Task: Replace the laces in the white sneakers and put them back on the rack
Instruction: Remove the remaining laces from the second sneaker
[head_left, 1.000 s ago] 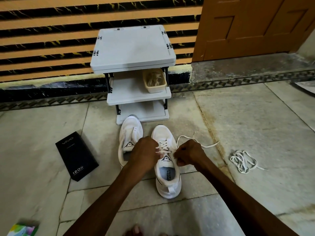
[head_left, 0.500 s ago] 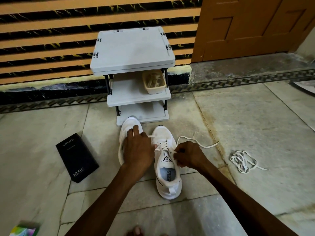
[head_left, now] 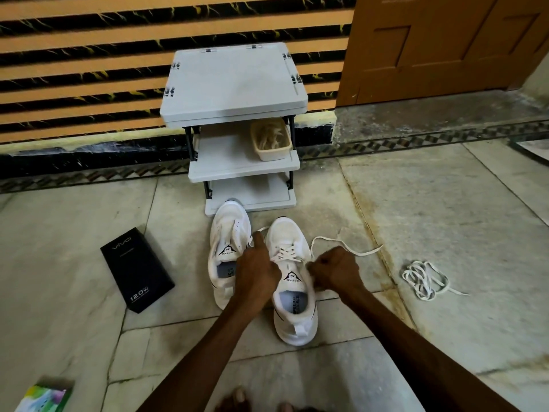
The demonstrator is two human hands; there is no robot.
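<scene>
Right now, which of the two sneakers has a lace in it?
The right sneaker: a lace crisscrosses its eyelets, one end trailing off to the right. The left sneaker beside it has bare eyelets.

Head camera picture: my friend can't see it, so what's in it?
Two hands thread a white lace through a white sneaker on the floor: the left hand pinches one end, the right hand grips the other. A second sneaker, unlaced, sits beside it before a grey rack; a loose lace bundle lies to the right.
</scene>
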